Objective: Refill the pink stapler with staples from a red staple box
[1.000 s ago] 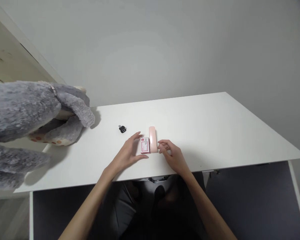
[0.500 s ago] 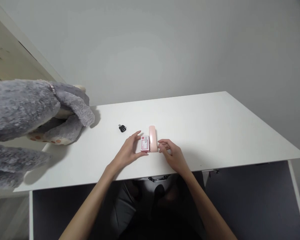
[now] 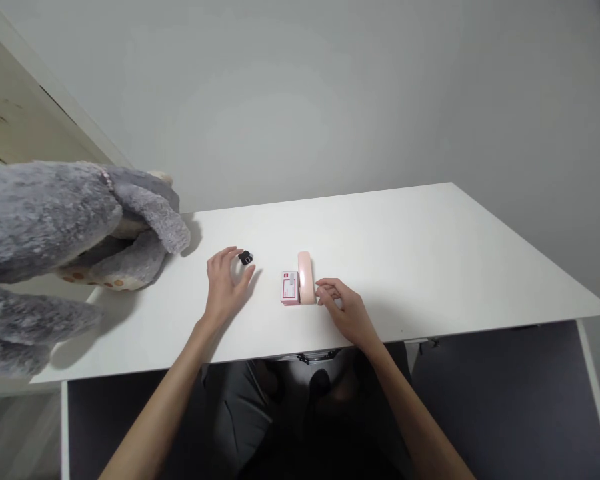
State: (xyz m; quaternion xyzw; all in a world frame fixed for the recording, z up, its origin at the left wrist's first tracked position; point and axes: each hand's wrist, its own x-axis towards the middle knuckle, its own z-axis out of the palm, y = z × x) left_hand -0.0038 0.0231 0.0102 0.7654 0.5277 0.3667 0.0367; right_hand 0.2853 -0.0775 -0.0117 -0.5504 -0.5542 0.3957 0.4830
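Note:
My left hand (image 3: 226, 279) is open, thumb and fingers spread on either side of a small black staple remover (image 3: 246, 258) with shiny metal parts. The fingertips are right by it; I cannot tell whether they touch it. My right hand (image 3: 344, 308) rests on its side with fingers loosely bent and nothing between them. Its fingertips lie close to the right side of a pink stapler (image 3: 306, 277), which points away from me. Against the stapler's left side stands a small white and red box (image 3: 290, 288) with a printed label.
These things lie on a white table (image 3: 405, 253) against a grey wall (image 3: 305, 100). A large grey plush toy (image 3: 45, 220) takes up the table's left end. Below the near edge are dark panels (image 3: 505, 393) and my legs.
My left hand has left the white and red box and moved left and slightly away from me, to the staple remover. The box, the stapler and my right hand have stayed in place.

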